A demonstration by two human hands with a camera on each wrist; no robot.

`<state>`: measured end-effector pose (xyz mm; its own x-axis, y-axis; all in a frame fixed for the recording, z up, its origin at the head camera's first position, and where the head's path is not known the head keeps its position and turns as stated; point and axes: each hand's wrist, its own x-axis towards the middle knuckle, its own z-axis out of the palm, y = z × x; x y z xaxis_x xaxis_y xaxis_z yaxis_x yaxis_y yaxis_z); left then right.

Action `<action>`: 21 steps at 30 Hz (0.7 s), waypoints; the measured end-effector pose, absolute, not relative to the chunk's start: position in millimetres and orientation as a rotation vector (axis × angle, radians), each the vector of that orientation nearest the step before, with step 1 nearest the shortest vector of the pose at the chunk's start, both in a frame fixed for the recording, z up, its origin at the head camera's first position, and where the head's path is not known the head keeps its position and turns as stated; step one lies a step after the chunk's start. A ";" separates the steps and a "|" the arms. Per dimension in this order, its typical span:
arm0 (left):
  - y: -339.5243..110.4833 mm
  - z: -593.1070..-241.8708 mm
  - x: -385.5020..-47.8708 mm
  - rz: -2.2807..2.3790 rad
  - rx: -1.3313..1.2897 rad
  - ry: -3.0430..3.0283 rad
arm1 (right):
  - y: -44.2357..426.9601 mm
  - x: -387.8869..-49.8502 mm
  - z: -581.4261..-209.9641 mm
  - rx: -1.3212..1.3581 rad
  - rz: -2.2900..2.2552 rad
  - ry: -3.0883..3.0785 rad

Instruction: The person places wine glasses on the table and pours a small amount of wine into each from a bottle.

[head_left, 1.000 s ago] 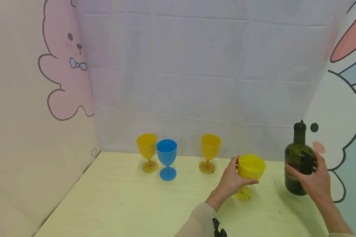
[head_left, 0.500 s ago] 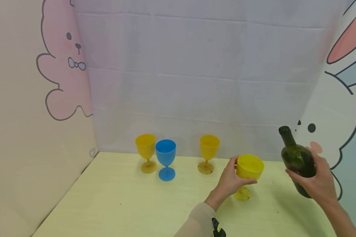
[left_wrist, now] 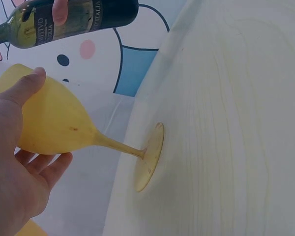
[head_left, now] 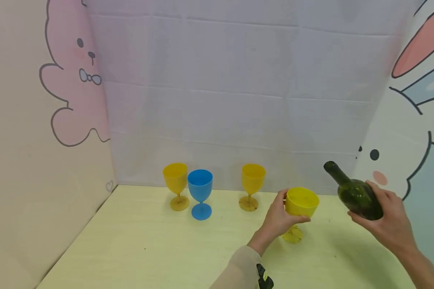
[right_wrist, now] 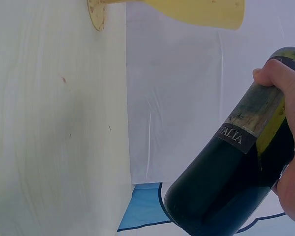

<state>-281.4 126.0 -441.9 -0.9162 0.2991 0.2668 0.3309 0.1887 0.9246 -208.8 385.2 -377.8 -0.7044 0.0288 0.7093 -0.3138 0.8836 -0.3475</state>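
Observation:
My left hand [head_left: 276, 220] grips the bowl of a yellow goblet [head_left: 301, 204], thumb on the near side and fingers round the far side. In the left wrist view the goblet's foot [left_wrist: 150, 158] is at the table surface; I cannot tell whether it touches. My right hand [head_left: 390, 220] grips the body of a dark green glass wine bottle [head_left: 359, 200], held off the table. The bottle tilts, its open neck [head_left: 335, 172] pointing up and left towards the goblet, a short gap away. A label [right_wrist: 238, 137] shows in the right wrist view. No liquid is seen leaving the bottle.
At the back of the pale wooden table [head_left: 130, 237] stand a blue goblet [head_left: 200, 185] and two yellow goblets, one left of it [head_left: 175, 178] and one right of it [head_left: 253, 178]. A white cloth [head_left: 217, 100] hangs behind. Walls with cartoon animals flank both sides.
The bottle has gone from upright to tilted left, its neck swinging towards the yellow goblet and its base rising. My left hand and its goblet have stayed nearly still. The head view has shifted slightly.

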 end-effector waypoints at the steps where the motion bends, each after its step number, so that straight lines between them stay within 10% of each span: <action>1: 125.5 -441.9 -281.2 -1.884 -0.636 -2.402 | 385.0 -208.1 -376.9 0.209 0.560 -2.292; 21: 124.4 -441.4 -279.6 -1.888 -0.654 -2.403 | 405.2 -195.5 -375.4 0.323 0.219 -2.289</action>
